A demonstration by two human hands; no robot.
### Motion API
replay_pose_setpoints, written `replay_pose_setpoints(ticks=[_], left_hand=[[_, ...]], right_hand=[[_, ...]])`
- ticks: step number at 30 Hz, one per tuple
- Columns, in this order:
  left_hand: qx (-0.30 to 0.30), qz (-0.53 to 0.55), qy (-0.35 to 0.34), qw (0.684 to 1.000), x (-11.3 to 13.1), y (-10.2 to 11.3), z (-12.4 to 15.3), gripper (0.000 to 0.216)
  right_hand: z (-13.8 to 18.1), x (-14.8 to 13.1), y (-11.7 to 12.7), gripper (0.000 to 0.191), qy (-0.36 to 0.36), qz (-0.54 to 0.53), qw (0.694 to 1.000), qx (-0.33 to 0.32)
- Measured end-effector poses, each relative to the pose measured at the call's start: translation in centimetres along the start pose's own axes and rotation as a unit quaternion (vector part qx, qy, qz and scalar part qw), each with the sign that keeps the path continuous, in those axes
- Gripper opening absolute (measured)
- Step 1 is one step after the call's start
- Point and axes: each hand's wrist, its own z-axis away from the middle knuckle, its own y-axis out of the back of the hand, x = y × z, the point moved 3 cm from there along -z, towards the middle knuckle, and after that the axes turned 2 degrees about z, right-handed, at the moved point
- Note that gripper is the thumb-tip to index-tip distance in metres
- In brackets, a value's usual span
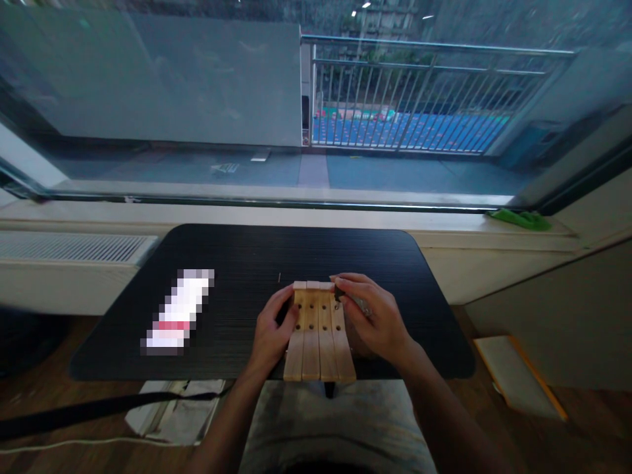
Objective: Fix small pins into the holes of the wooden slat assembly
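Observation:
A pale wooden piece made of several side-by-side slats stands at the table's near edge, with two rows of round holes across its upper part. My left hand grips its left edge, the thumb lying near the left holes. At the upper right corner, my right hand pinches a small dark object just above the top right hole. Its exact kind is mostly hidden by the fingers. A thin screw-like pin rests on the table beyond my left hand.
A blurred-out bright rectangle lies on the black table at the left. Behind the table are a white sill with a green cloth and a window. A radiator stands left, a flat board lower right.

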Motion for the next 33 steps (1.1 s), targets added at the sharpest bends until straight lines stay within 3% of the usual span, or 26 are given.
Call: replay_pose_setpoints(ticks=[22, 33], left_hand=[[-0.008, 0.005, 0.011, 1.000, 0.03, -0.04, 0.08, 0.036], [-0.006, 0.007, 0.010, 1.000, 0.03, -0.12, 0.10, 0.035]], right_hand=[[0.34, 0.49, 0.25, 0.041, -0.011, 0.003, 0.999, 0.040], [0.04, 0.32, 0.37, 0.039, -0.008, 0.017, 0.999, 0.026]])
